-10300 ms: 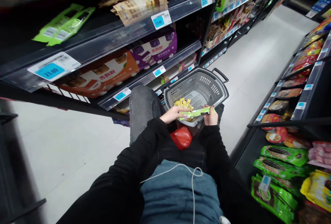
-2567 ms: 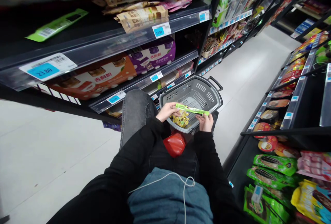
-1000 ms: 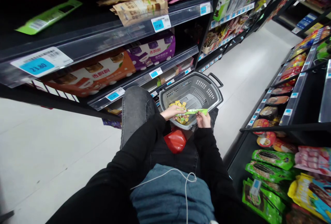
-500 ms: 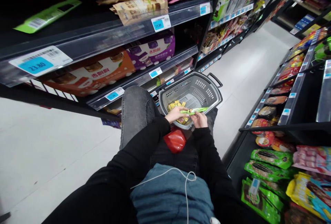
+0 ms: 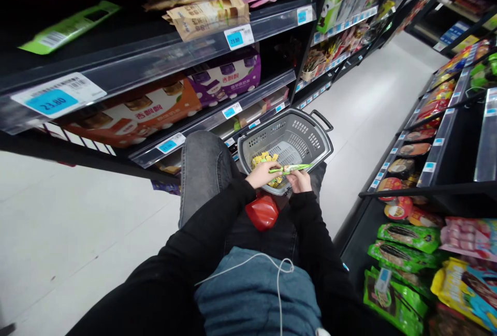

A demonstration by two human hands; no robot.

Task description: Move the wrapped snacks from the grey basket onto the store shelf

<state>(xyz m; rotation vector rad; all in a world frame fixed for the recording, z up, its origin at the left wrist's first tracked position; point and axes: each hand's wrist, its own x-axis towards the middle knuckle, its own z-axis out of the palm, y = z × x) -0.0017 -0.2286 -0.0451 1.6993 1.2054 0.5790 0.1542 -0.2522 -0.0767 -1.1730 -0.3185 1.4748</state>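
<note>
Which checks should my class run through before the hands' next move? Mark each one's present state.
1. Left hand gripping the green packet: ok.
2. Right hand gripping the same packet: ok.
3. Gray basket upright, opening upward: ok.
4. Small yellow packets inside the basket: ok.
5. Whole green packet visible: not ok, fingers cover parts.
6. Green packet's seals intact: cannot tell, too small.

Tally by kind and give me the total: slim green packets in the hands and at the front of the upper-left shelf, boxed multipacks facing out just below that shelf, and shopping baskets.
Slim green packets: 2 (held packet, shelf packet)
Boxed multipacks: 2 (orange multipack, purple multipack)
Shopping baskets: 1 (grey basket)
Total: 5
</note>
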